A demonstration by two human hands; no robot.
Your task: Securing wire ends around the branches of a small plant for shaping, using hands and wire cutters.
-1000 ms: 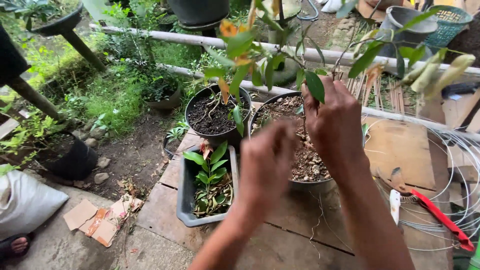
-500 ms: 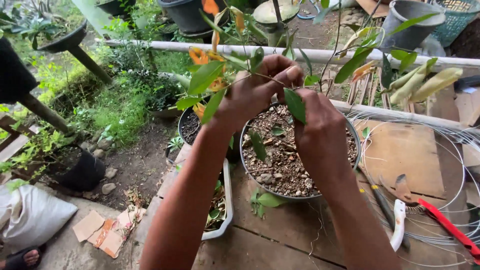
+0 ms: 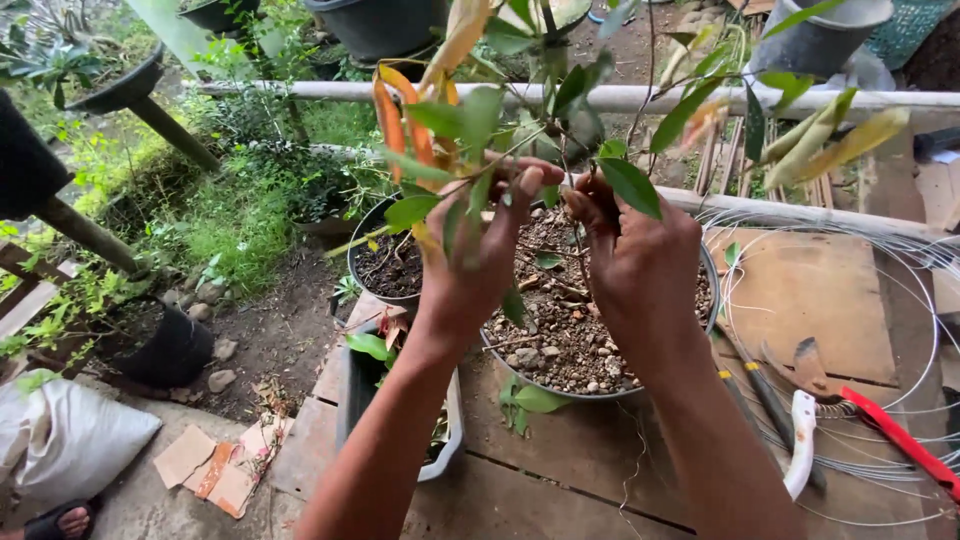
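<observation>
Left hand (image 3: 480,250) raised over the pots, back of hand toward camera, fingers curled and grip pinched together on a thin branch (image 3: 470,175) of the small potted plant; leaves partly cover the fingertips. Right hand (image 3: 635,265) just beside it, grip closed on a thin stem where a dark green leaf (image 3: 632,185) hangs; the exact contact is hidden behind the knuckles. The two hands are near each other, thumbs almost meeting. The branch runs left and upward from the grip, carrying green and orange leaves (image 3: 392,120).

Directly below both hands: round grey pot (image 3: 712,290) filled with gravelly soil, standing on the wooden worktop (image 3: 560,480). Touching it on the left, a black pot (image 3: 365,290) of dark soil. In front of that, a grey rectangular tray (image 3: 445,455) with leafy cuttings. To the right of the grey pot, red-handled pruning shears (image 3: 885,430) lie on coiled wire (image 3: 900,300).
</observation>
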